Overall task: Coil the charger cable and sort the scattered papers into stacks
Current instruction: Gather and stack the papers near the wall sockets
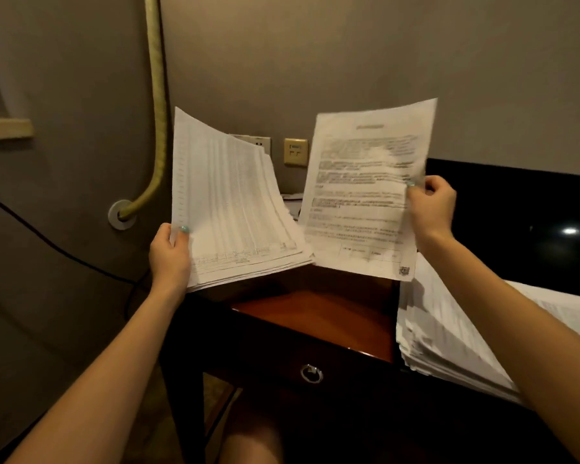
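The left hand point(169, 254) grips a thick sheaf of white table-printed sheets point(228, 202), thumb on top, at ten o'clock above the glossy reddish wooden nightstand point(315, 316). The right hand point(432, 209) pinches one white text-printed page point(365, 195) at two o'clock. Another white paper pile point(449, 336) lies at four o'clock.

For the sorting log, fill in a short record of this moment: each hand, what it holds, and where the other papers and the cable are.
left hand: grips the sheaf of papers, printed with tables, by its left edge
right hand: pinches the single sheet of text by its right edge
nightstand: wooden, below both held papers
paper pile: lies right of the nightstand
black cable: runs loose along the left wall, uncoiled
wall sockets: behind the held papers
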Demonstrator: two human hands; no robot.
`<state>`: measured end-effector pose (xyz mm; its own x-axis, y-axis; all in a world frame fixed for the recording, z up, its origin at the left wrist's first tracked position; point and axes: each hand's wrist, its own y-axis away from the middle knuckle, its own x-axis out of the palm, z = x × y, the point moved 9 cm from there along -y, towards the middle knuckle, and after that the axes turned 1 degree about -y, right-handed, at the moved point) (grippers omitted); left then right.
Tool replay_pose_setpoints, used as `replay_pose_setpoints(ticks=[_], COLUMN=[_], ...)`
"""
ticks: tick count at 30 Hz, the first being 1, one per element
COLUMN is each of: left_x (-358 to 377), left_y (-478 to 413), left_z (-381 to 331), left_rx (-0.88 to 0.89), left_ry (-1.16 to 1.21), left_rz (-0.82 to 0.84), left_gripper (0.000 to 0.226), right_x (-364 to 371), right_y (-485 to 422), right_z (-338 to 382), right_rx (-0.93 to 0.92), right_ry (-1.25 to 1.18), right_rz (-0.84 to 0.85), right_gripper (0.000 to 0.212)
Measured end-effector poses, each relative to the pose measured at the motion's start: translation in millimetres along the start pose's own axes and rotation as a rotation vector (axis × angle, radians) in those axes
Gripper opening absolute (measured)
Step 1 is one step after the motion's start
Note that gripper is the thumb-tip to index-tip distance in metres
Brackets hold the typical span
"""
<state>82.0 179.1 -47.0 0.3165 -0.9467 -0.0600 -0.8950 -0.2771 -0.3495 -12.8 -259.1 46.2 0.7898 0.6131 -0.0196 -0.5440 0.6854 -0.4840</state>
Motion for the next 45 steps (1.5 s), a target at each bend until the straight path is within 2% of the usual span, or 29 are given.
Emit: replay_pose_setpoints(ticks=[3,5,11,15,18,21,24,27,29,31,33,34,36,38,41,45], left_x=[8.3,19.5,73.9,101.1,111.1,122.1,138.3,144.6,149.1,155.4,162.5,165.5,174.3,182.9,188.4,180.1], left_y=[-8.3,-8.8,6.0,21.6,25.5,27.4,28.0,19.7,18.1,17.2,18.5,20.4,27.6,35.9,40.0,27.8], left_z=[-9.6,-17.8,-51.8,-62.9,-59.1,-60.8,-64.6,-65.3,-65.1,-62.7,-56.6,-52.7,-35.6,-19.4,-20.5,-29.5], left_rx=[0.032,0.067,0.166,0.149,0.153,0.210,0.222,0.197,0.160,0.143,0.127,0.126,0.093,0.019,0.044,0.075], left_ry=[0.013,0.010,0.102,0.221,0.230,0.211,0.229,0.254,0.324,0.367,0.398,0.397,0.369,0.315,0.336,0.423], left_rz=[-0.006,0.025,0.196,0.324,0.379,0.436,0.525,0.423,0.359,0.338,0.341,0.344,0.348,0.386,0.418,0.261], left_gripper=[0.027,0.025,0.013,0.011,0.015,0.020,0.052,0.035,0.023,0.021,0.023,0.024,0.026,0.023,0.022,0.021], right_x=[-28.4,-34.5,1.6,41.6,63.4,73.6,77.0,82.7,85.1,85.8,82.3,79.8,78.7,79.9,75.3,72.3], right_y=[-14.1,-22.3,-13.3,-2.2,0.6,-2.5,-1.3,3.3,2.5,0.3,-0.3,1.1,4.9,6.6,0.2,-5.7], right_z=[14.1,12.2,-20.6,-45.3,-49.5,-30.0,-1.4,16.0,13.2,0.5,-16.9,-25.4,-45.3,-57.8,-56.3,-38.7], right_rx=[-0.023,0.016,0.148,0.239,0.250,0.062,-0.161,-0.246,-0.221,-0.157,-0.139,-0.140,-0.127,-0.103,-0.095,-0.194], right_ry=[-0.047,-0.069,-0.066,-0.147,-0.220,-0.213,-0.210,-0.236,-0.269,-0.305,-0.275,-0.267,-0.245,-0.211,-0.202,-0.210], right_rz=[-0.106,-0.084,0.151,0.312,0.365,0.335,0.249,0.207,0.208,0.215,0.179,0.156,0.161,0.191,0.159,0.130], right_gripper=[0.011,0.012,0.012,0.013,0.008,0.014,0.021,0.016,0.025,0.029,0.019,0.022,0.044,0.050,0.043,0.031])
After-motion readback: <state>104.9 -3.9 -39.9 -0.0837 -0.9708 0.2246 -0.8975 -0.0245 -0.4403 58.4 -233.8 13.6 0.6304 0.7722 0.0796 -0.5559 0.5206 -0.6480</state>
